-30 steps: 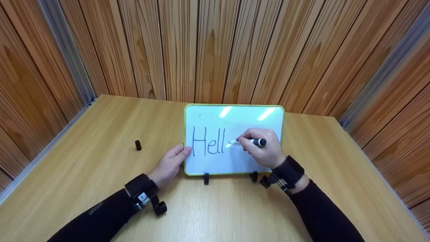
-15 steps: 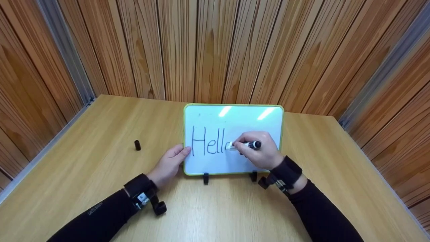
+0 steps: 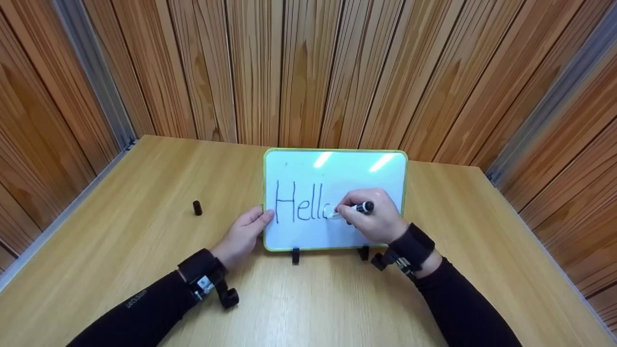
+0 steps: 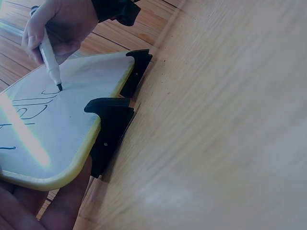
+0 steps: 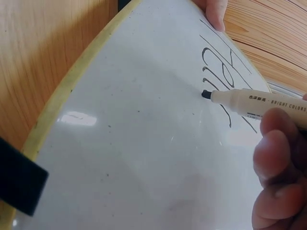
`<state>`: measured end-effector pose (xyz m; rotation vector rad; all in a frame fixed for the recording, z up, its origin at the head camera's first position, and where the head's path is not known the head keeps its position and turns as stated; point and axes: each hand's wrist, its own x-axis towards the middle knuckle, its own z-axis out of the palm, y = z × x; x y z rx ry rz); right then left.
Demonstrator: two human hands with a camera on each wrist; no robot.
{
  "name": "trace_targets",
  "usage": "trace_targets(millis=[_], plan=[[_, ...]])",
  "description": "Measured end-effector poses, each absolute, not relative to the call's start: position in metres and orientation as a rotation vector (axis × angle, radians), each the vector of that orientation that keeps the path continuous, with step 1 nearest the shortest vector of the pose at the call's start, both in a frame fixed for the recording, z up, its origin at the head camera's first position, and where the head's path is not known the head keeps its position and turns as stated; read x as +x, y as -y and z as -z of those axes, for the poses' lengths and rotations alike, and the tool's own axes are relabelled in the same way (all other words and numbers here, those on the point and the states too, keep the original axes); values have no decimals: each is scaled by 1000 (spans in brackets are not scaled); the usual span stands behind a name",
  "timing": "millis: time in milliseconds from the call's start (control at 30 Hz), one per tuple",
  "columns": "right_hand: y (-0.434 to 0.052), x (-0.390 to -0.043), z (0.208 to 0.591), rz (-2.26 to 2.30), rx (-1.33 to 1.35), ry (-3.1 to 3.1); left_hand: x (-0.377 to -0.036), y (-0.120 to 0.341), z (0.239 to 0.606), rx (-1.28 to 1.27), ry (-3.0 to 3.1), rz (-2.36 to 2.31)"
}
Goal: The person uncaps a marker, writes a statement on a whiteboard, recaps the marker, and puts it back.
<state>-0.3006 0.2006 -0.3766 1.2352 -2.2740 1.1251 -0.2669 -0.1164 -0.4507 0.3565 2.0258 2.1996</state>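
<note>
While left hand (image 3: 242, 235) steadies whiteboard (image 3: 337, 166), right fingers (image 3: 348, 208) pinching marker (image 3: 354, 208), tip slightly lower than before

Booth setup: three walls (image 3: 308, 72) of vertical wood-grain panels, warm orange-brown, closing in left, back and right. Grey metal strips (image 3: 96, 77) run down the two back corners where the panels meet. Table (image 3: 120, 250) is light wood laminate, grain running roughly left-right, fills the whole floor of the booth and butts against all three walls; a pale edge strip (image 3: 53, 231) shows along the left side. Light comes from overhead, even, soft shadows only. No window in view, floor not visible. Wrist views show the same tabletop (image 4: 230, 120) and a slice of wall panel (image 5: 268, 33)
</note>
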Motion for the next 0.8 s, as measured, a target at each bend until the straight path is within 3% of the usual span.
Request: trace_targets(millis=[800], plan=[[-202, -303, 373, -1069, 1117, 2176, -265, 117, 448, 332, -2026, -2184]])
